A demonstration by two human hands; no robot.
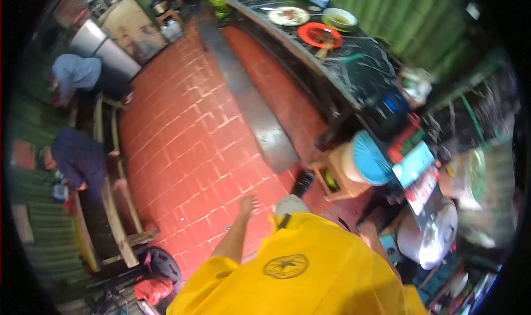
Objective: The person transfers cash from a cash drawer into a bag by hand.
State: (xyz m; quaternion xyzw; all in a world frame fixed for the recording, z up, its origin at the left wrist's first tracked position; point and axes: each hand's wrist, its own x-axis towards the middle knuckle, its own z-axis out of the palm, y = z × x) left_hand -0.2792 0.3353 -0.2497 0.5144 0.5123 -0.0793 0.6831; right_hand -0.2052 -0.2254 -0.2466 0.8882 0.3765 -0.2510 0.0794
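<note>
Hanging at six o'clock, the left hand [248, 205] looks empty, fingers loosely apart; at four o'clock, the right hand's [365, 228] fingers are too blurred to tell. Twelve o'clock from it, the round blue ribbed plastic-looking basin [373, 159] seems light, smooth, slightly flexible, best held by opposite rims.

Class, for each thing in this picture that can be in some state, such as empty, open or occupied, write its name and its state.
Left hand: open, empty
Right hand: blurred, grip unclear
Long dark bench: unoccupied
White plate: in use, food on it
Orange plate: in use, food on it
Bowl: upright, set on a green plate
</note>
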